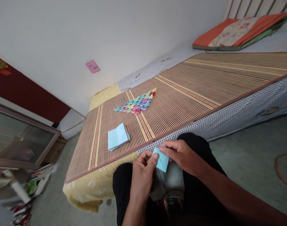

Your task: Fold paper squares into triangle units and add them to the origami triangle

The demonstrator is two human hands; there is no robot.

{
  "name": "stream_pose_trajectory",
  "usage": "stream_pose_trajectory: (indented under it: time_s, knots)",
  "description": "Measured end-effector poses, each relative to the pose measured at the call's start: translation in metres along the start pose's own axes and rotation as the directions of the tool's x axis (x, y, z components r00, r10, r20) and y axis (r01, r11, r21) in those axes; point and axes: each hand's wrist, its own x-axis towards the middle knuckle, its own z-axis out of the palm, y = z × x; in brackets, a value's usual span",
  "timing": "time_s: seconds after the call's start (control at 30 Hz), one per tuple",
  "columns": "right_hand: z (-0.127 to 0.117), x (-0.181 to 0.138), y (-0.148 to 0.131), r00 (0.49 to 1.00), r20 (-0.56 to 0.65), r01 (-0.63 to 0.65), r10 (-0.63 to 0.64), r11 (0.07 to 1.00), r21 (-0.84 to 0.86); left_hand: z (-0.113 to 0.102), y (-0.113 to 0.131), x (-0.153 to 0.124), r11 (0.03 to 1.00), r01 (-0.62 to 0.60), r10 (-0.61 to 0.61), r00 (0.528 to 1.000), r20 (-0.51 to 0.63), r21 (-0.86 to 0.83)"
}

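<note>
Between my two hands, above my lap, is a small light-blue folded paper with crease lines on its face. My left hand pinches its left edge, thumb on top. My right hand grips the upper right edge with thumb and fingers; some of those fingertips are hidden behind the paper. On the bamboo mat ahead lies a stack of light-blue paper sheets. Farther back on the mat sits a group of folded paper pieces in several colours, joined in a roughly triangular shape.
The bamboo mat covers a bed with a checked sheet and a yellow cloth. A folded orange quilt rests at the far right. A glass-fronted cabinet and piled clutter stand left. A pink note is on the wall.
</note>
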Motion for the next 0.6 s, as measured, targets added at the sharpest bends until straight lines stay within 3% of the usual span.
stream_pose_trajectory:
  time_s: [0.23, 0.4, 0.6]
  knots:
    - [0.006, -0.002, -0.002, 1.0, 0.013, -0.004, 0.004, 0.999, 0.053, -0.004, -0.01, 0.007, 0.949, 0.071, -0.084, 0.996, -0.03, -0.306]
    - [0.003, -0.006, -0.007, 0.995, 0.092, 0.021, -0.024, 0.999, 0.033, -0.002, -0.014, 0.013, 0.81, 0.107, -0.212, 0.97, -0.118, -0.577]
    - [0.008, -0.006, -0.01, 0.997, 0.066, 0.041, -0.039, 0.999, -0.021, 0.005, -0.013, 0.015, 0.725, 0.166, -0.308, 0.946, -0.099, -0.669]
